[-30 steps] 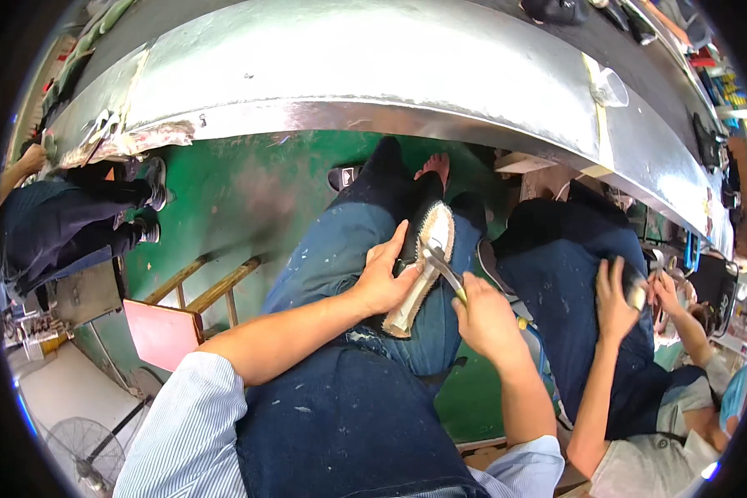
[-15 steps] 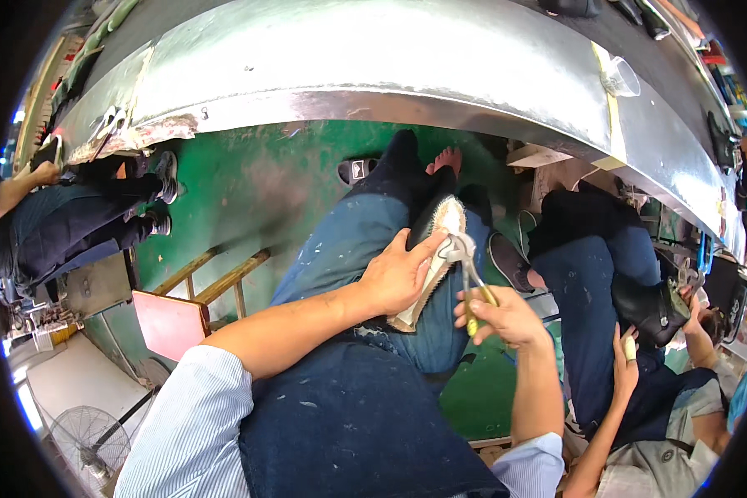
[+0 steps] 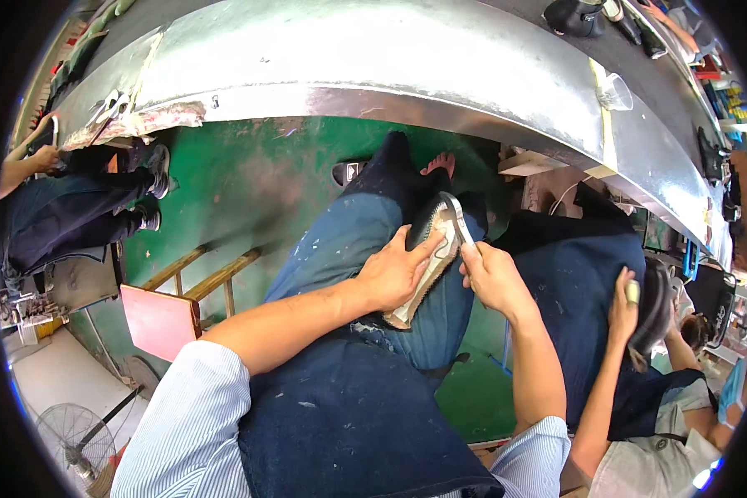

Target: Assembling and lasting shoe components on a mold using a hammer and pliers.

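Observation:
A shoe upper on its last rests bottom-up across my thighs, its pale underside showing inside a jagged, pleated edge. My left hand is closed round its side, thumb and fingers pressed on the underside. In my right hand is a pair of lasting pincers, gripped by the handles. The metal head of the pincers meets the shoe's toe end; whether the jaws bite the edge I cannot make out. A dark apron covers my lap.
A long metal-topped bench curves across the front, with a clear plastic cup on it. A pink-topped stool and a fan stand left. Close at right, a co-worker's hand is at a dark shoe. Another person sits far left.
My right hand has moved up and turned, swinging the pincers' head from mid-shoe to the toe end. My left hand keeps its hold. The co-worker at right has turned the dark shoe.

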### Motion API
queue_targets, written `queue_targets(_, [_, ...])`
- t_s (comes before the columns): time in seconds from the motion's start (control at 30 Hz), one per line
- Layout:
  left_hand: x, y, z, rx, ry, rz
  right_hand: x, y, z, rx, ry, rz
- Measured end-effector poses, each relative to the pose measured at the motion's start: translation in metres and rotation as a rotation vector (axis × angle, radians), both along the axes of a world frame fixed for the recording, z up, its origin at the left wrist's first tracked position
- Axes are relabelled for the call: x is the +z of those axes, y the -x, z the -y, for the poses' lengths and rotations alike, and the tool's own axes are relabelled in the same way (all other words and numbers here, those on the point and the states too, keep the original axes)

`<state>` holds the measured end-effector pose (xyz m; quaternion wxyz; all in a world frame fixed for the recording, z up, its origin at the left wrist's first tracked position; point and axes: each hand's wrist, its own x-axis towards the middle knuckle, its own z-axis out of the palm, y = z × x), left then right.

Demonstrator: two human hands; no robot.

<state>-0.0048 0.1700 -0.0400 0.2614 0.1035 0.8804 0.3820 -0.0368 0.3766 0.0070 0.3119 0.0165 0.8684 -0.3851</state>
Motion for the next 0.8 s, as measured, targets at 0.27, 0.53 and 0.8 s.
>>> queue_targets(0.27, [-0.025, -0.008, -0.007, 0.208, -0.075, 0.009, -0.002, -0.042, 0.019, 0.108, -0.056, -0.364])
queue_targets(0.53, [-0.032, -0.006, -0.004, 0.21, -0.135, 0.095, 0.006, -0.06, 0.023, 0.167, -0.246, -0.166])
queue_targets(0.8, [-0.037, -0.003, 0.011, 0.061, -0.3, 0.148, -0.009, -0.075, 0.02, 0.128, -0.239, -0.128])
